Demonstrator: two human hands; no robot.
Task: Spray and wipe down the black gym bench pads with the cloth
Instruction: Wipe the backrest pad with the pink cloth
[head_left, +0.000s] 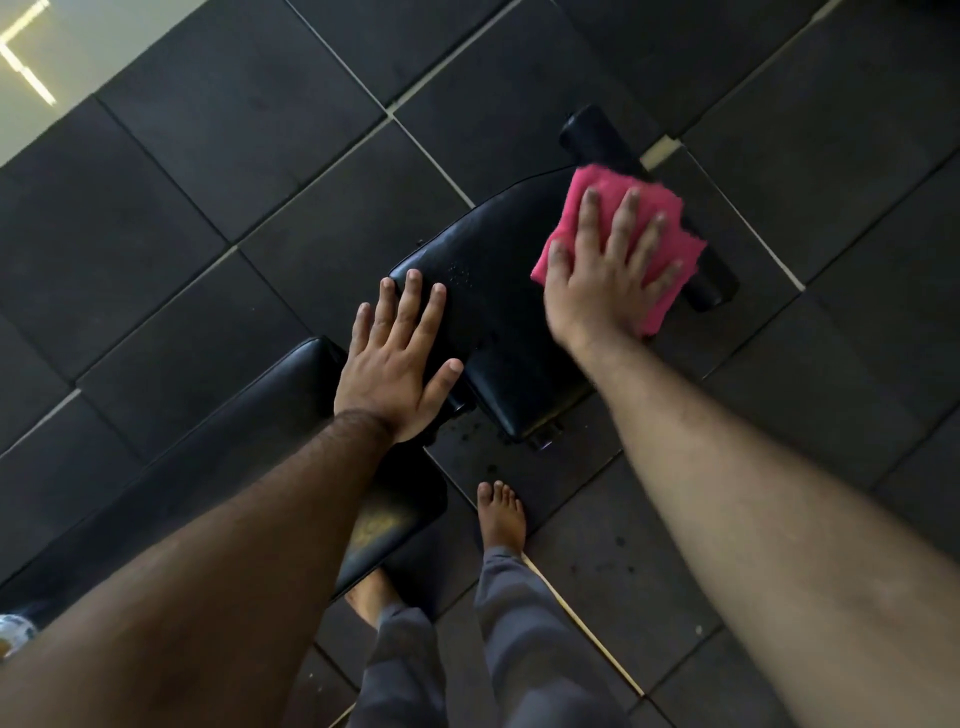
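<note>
Two black bench pads show: the shorter seat pad (498, 312), speckled with a few droplets, and just beside it the longer back pad (218, 441), which runs toward the lower left. One pink cloth (623, 228) lies on the seat pad's far end under the right hand (608, 275), whose fingers are spread flat, pressing it down rather than gripping. The left hand (395, 358) rests open and flat, holding nothing, on the seat pad's near corner. Two bare feet stand on the dark rubber floor tiles (208, 182); one foot (501, 519) is in full view.
</note>
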